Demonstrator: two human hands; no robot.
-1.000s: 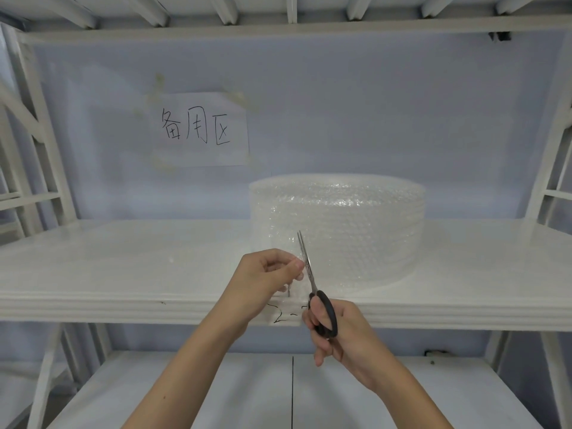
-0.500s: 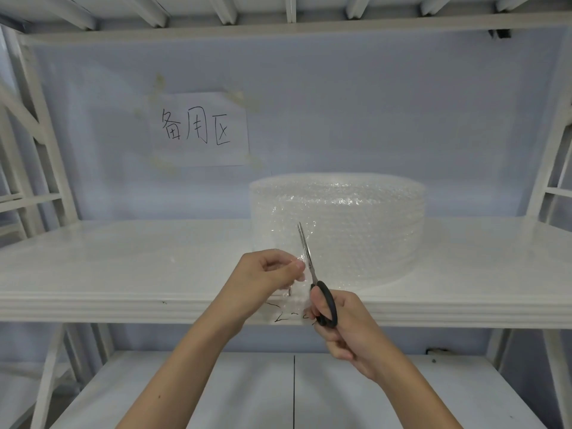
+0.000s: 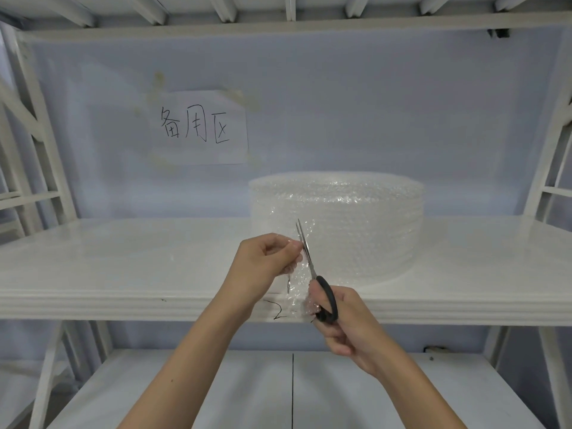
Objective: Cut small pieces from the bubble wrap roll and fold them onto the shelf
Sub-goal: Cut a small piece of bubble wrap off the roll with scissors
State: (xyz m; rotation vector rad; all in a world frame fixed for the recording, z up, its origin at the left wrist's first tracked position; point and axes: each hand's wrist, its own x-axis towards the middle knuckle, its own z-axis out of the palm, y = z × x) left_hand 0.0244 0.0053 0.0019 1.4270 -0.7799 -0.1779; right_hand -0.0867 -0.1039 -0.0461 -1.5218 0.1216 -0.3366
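A wide roll of clear bubble wrap (image 3: 346, 218) stands on the white shelf (image 3: 123, 267), right of centre. A loose strip of bubble wrap (image 3: 298, 280) hangs from the roll's front over the shelf edge. My left hand (image 3: 263, 264) pinches the strip's upper left edge. My right hand (image 3: 340, 323) grips black-handled scissors (image 3: 318, 286), whose blades point up along the strip just right of my left fingers. The blade tips are slightly apart against the roll.
A paper sign with handwritten characters (image 3: 201, 128) is taped to the blue back wall. White rack uprights (image 3: 46, 156) stand at both sides. A lower shelf (image 3: 216, 391) lies beneath my forearms. Black marks (image 3: 275, 309) show on the shelf's front edge.
The scissors have moved up along the strip, and my right hand has risen with them toward the shelf edge. My left hand keeps its pinch and has barely moved.
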